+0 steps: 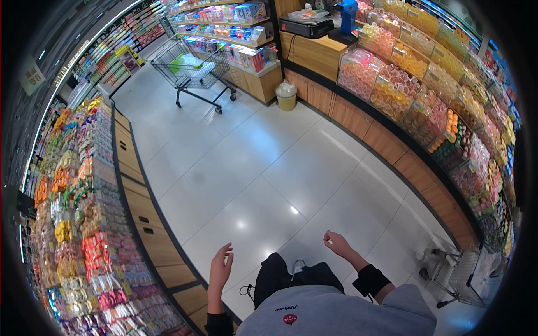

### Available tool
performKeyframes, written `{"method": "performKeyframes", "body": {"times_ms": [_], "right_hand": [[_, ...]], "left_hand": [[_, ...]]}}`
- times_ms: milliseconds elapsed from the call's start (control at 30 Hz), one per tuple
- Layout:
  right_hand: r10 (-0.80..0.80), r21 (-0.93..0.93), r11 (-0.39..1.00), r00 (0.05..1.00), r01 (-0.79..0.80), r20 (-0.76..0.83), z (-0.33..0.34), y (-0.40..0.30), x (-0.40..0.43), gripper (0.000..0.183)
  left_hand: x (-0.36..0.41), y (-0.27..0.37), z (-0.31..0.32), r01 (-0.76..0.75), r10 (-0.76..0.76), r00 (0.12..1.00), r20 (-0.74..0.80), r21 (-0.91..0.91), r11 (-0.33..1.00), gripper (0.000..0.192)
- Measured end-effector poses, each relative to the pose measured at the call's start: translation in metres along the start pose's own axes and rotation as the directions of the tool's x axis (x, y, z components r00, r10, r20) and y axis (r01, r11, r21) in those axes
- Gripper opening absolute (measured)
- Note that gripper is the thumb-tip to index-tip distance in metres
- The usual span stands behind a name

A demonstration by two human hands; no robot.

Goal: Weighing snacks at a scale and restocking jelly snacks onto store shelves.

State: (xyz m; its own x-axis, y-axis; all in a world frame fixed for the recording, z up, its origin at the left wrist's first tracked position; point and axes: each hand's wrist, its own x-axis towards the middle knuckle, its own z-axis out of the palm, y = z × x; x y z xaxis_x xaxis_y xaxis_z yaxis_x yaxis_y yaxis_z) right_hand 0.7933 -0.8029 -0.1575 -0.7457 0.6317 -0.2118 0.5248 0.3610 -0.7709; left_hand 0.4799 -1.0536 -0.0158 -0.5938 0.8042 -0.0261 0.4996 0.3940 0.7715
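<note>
My left hand [220, 268] is raised at the lower middle, beside the left-hand candy display, with its fingers apart and nothing in it. To the right of my legs, my right hand [337, 245] hangs over the floor with curled fingers; nothing shows in it, though the palm side is partly hidden. Neither hand touches any goods. Between and beyond them lies the glossy tiled floor [260, 189]. Wrapped sweets [96, 252] fill the sloping display on the left. On the right, clear bins hold cup-shaped jellies [391, 92] and other packed sweets.
A metal shopping cart [193, 67] with a green and white item stands ahead. Near it are a lidded bin [286, 96] and a counter [313, 54] bearing a weighing scale [307, 26]. Another cart [458, 277] stands at the lower right. Low wooden cabinets [378, 136] edge the aisle.
</note>
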Motion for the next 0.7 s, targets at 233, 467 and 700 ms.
{"method": "performKeyframes", "body": {"times_ms": [233,467,700], "right_hand": [[0.012,-0.086,0.996,0.996,-0.020,-0.093,-0.064,0.010,0.232,0.012],[0.151,-0.002,0.988,0.952,-0.157,-0.267,-0.174,-0.007,0.410,0.011],[0.322,0.124,0.946,0.850,-0.298,-0.418,-0.268,0.040,0.562,0.010]], "left_hand": [[0.271,-0.044,-0.002,0.114,-0.118,0.986,0.120,0.042,0.993,0.030],[0.591,0.012,0.025,-0.033,0.041,0.981,0.188,-0.047,0.998,0.028],[0.843,0.084,0.107,-0.256,0.275,0.896,0.350,-0.100,0.962,0.026]]}}
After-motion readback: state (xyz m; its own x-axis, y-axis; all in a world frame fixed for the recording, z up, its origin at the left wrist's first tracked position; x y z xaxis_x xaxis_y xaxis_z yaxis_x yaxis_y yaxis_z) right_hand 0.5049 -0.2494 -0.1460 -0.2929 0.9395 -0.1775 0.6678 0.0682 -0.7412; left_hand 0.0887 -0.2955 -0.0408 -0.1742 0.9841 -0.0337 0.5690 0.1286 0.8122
